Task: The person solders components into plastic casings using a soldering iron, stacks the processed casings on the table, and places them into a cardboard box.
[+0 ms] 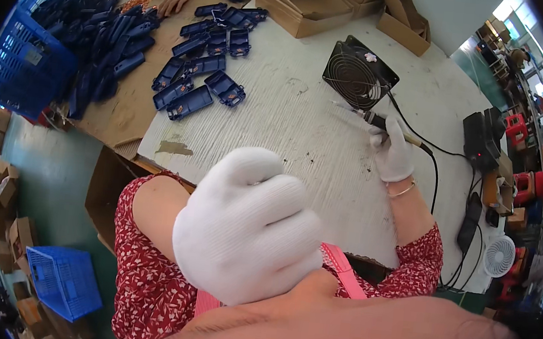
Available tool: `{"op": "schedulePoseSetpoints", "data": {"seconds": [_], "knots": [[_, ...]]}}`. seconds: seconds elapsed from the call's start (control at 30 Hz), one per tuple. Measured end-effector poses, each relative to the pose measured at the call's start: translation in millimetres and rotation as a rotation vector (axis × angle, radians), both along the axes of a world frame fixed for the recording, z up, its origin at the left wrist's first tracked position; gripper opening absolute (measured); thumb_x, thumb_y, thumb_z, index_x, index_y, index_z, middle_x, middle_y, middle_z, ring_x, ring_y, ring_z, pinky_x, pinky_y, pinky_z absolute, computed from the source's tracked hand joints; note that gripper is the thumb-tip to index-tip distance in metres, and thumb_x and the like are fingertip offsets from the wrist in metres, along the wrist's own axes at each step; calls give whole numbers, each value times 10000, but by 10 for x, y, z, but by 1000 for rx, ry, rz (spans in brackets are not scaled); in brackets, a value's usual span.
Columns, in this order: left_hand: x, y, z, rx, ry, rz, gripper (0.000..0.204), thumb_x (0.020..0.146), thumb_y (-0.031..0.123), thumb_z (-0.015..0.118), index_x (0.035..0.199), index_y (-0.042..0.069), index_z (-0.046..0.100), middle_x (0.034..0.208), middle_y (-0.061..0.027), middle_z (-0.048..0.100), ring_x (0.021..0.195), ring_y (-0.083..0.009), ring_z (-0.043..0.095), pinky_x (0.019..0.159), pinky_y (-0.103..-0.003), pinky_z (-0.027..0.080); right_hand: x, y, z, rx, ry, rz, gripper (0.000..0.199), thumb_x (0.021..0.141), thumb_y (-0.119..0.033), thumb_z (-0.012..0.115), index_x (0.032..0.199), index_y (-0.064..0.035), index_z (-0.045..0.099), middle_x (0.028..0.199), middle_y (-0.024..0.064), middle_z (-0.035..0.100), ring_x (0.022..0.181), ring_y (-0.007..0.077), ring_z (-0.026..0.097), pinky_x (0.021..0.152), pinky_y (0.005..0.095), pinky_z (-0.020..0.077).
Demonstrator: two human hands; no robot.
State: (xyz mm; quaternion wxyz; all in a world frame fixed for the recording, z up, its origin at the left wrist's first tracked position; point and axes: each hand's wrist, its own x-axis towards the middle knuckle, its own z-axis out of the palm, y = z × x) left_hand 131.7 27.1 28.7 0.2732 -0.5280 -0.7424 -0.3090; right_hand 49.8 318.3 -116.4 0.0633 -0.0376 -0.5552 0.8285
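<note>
My left hand, in a white knitted glove, is raised close to the camera with its fingers curled. Its back is toward me, so whatever the fingers may hold is hidden. At the right of the white-topped table, my gloved right hand grips a soldering iron by its handle. The iron's thin tip points left, just below a square black fan with a wire guard. A black cable trails from the iron along the table. Several dark blue plastic housings lie beyond my left hand, apart from it.
A heap of blue parts covers the brown cardboard beside a blue crate. Another person's hand rests by small orange pieces. Cardboard trays stand at the back. A black box-shaped unit and a small white fan are at right.
</note>
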Motion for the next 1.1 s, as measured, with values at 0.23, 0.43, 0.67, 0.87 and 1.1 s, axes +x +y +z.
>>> {"op": "schedulePoseSetpoints", "data": {"seconds": [0.23,0.43,0.67,0.87,1.1], "knots": [[-96,85,-83,102,29,-96,263,360,279,398,554,105,366,624,-1,374,585,-184,421,604,-339,335,12,4,2,44,-1,6,268,935,-251,498,999,-4,578,728,57,596,571,79,495,516,199,389],[-173,16,-62,-53,-54,-212,204,471,286,537,528,110,450,628,-16,394,630,-210,424,619,-357,336,25,-14,15,74,0,-1,276,936,-261,494,1010,-11,586,738,43,597,581,74,489,525,209,383],[-225,132,-165,87,-66,-408,186,391,204,430,537,104,374,624,-22,320,558,-209,377,601,-361,336,-2,0,-52,84,5,-43,286,931,-276,508,1020,-17,592,742,33,590,588,63,468,523,191,357],[-201,223,-197,130,-83,-530,178,463,174,525,552,99,391,619,-23,327,575,-224,389,637,-370,360,-21,2,-57,-13,-28,68,294,914,-271,531,1010,0,591,765,28,597,587,45,465,511,175,365],[-149,175,-165,60,-10,-359,170,538,193,544,606,81,436,611,-34,328,567,-215,388,621,-364,369,1,-12,-57,-2,-41,-43,258,919,-242,540,990,1,590,759,41,594,587,61,466,521,182,375]]}}
